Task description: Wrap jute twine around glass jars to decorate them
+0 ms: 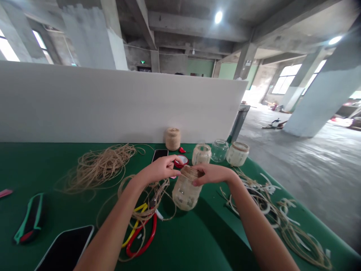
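A glass jar (185, 195) wrapped in pale material stands tilted on the green table in front of me. Twine (189, 172) is wound in several turns round its neck. My right hand (211, 174) grips the neck from the right, thumb in front. On the left side, my left hand (165, 168) has its fingers curled, with thumb and index fingertip close together at the wound twine; they appear to pinch the strand. A loose tangle of twine (159, 188) lies below my left hand, partly over red-handled scissors (153, 229) and a yellow-handled tool (132, 235).
Behind stand a twine spool (172, 139), a wrapped jar (202, 154), a bare glass jar (219, 150) and another wrapped jar (237, 153). Twine heaps (104, 165) lie left, scraps (270, 210) right. A utility knife (29, 218) and phone (66, 248) are near left. A white panel (121, 105) borders the back.
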The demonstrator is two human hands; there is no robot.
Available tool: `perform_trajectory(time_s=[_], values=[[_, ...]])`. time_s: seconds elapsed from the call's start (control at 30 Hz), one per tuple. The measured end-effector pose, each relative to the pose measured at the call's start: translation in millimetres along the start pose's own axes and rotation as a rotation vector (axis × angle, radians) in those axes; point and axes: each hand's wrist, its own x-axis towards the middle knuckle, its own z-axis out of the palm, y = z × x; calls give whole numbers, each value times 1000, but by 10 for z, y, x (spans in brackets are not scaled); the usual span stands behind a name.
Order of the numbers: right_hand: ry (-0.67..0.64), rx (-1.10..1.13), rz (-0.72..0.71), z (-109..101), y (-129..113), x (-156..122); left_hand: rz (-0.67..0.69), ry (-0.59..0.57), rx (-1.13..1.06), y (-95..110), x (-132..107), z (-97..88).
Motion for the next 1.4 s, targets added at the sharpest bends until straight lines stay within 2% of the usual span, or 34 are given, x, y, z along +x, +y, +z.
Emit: perform_trajectory(time_s=[0.5, 0.77, 0.87, 1.03, 1.2, 1.4], values=[[-18, -38, 30, -14, 28, -12, 71, -95, -79, -197, 125, 147], [31, -216, 116, -38, -163, -114, 74, -122, -95, -34, 97, 262], [64, -272, 137, -17, -167, -98, 49, -94, -71, 27, 98, 302], [42, -279, 104, -18, -131, -73, 39, -109, -80, 6, 89, 257], [0, -213, 51, -56, -124, -106, 39, -65, -78, -99, 73, 167], [-29, -164, 13, -81, -114, -132, 37, -123, -65, -141, 105, 194]])
